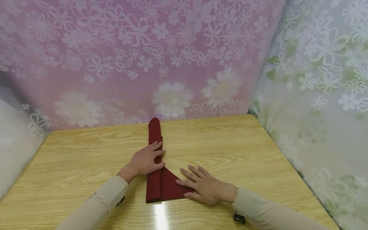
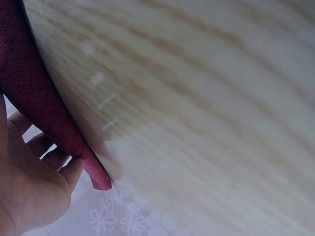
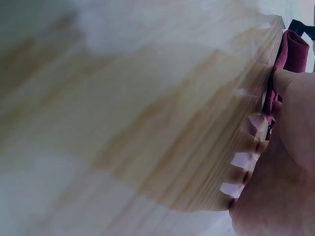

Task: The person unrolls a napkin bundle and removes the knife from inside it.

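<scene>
A dark red cloth (image 1: 153, 185) lies on the wooden table, folded into a long narrow strip with a rounded far end at the table's back edge. From the strip's near right side a flat triangular flap spreads out. My left hand (image 1: 146, 159) rests across the middle of the strip, fingers extended over it. On the flap's right corner lies my right hand (image 1: 208, 188), palm down with spread, straight fingers. In the left wrist view the cloth (image 2: 47, 98) runs along beside the left hand's fingers. The right wrist view shows a rolled cloth edge (image 3: 295, 51) by the right thumb.
The wooden table (image 1: 230, 143) has a light grain and a bright reflection near the front. Behind it hangs a pink flowered curtain (image 1: 129, 64), and a pale flowered one (image 1: 322, 95) borders the right side.
</scene>
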`<state>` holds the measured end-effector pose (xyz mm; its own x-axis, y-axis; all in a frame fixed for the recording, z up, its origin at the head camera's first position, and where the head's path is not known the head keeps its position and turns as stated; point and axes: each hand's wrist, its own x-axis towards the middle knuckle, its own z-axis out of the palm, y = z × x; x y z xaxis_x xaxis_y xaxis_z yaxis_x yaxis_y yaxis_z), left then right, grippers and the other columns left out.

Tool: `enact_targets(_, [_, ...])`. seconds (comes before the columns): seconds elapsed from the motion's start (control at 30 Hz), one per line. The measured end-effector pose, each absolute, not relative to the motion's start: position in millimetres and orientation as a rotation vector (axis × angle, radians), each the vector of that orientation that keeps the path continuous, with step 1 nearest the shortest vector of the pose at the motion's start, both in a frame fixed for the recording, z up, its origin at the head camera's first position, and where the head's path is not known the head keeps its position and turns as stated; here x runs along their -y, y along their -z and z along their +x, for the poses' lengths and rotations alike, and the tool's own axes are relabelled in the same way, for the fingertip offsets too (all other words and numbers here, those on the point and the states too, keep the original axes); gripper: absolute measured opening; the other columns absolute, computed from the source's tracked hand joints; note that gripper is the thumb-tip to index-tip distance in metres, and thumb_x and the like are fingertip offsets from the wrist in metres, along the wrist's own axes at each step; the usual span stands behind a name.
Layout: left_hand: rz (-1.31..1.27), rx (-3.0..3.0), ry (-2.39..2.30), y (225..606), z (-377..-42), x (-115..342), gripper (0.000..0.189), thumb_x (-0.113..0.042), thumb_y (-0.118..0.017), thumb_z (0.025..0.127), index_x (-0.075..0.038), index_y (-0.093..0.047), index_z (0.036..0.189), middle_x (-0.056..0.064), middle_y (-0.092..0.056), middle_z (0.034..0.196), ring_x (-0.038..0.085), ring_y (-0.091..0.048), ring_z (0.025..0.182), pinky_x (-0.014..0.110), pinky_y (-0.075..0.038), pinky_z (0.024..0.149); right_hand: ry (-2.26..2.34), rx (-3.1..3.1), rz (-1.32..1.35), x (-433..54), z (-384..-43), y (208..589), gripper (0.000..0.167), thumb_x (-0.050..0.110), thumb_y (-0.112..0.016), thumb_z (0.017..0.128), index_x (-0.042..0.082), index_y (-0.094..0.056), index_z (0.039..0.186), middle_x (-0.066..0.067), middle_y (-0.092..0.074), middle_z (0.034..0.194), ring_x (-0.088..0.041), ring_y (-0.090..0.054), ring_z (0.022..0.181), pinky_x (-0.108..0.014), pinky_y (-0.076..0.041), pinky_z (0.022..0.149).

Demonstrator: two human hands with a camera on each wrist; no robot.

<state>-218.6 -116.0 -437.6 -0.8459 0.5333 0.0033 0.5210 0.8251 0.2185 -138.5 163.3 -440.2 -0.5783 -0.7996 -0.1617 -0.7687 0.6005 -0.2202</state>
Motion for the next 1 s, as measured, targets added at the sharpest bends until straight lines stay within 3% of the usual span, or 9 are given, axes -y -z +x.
enact_targets(0.23, [0.848,-2.933,-0.290,436.8,-216.8,115.7,0.068,-0.065,-0.052,0.087,-0.019,-0.055,0.138,0.006,-0.030,0.153,0.023,-0.023,0.141,0.046,-0.037,0.104,0.194,-2.590,-1.300,-164.0,-137.1,440.3,0.052,0.049,-0.027,0.103,0.031,-0.028,0.152,-0.004,-0.010,0.159,-0.033,-0.007,0.144,-0.056,-0.013,0.112])
enact_targets(0.47, [0.840,-2.943,-0.309,435.6,-217.7,115.6,0.056,-0.047,-0.059,0.087,-0.018,-0.058,0.134,0.006,-0.033,0.152,0.023,-0.026,0.140,0.045,-0.041,0.101,0.193,-2.599,-1.289,-163.7,-137.1,442.3,0.053,0.050,-0.026,0.103,0.031,-0.027,0.152,-0.003,-0.010,0.159,-0.032,-0.006,0.144,-0.055,-0.011,0.113])
enact_targets(0.77, [0.822,-2.918,-0.381,433.5,-218.1,120.3,0.055,-0.040,-0.062,0.082,-0.016,-0.061,0.131,0.007,-0.033,0.152,0.024,-0.027,0.140,0.044,-0.045,0.095,0.180,-2.585,-1.288,-162.1,-137.0,442.4,0.053,0.051,-0.024,0.103,0.032,-0.025,0.153,-0.003,-0.008,0.160,-0.032,-0.005,0.144,-0.054,-0.011,0.113])
enact_targets(1.0, [0.847,-2.875,-0.458,432.1,-220.6,123.6,0.053,-0.035,-0.061,0.082,-0.014,-0.061,0.130,0.009,-0.032,0.152,0.027,-0.025,0.140,0.046,-0.041,0.099,0.183,-2.584,-1.270,-162.0,-137.2,442.2,0.054,0.052,-0.023,0.103,0.033,-0.024,0.153,-0.003,-0.008,0.160,-0.031,-0.005,0.144,-0.055,-0.010,0.113])
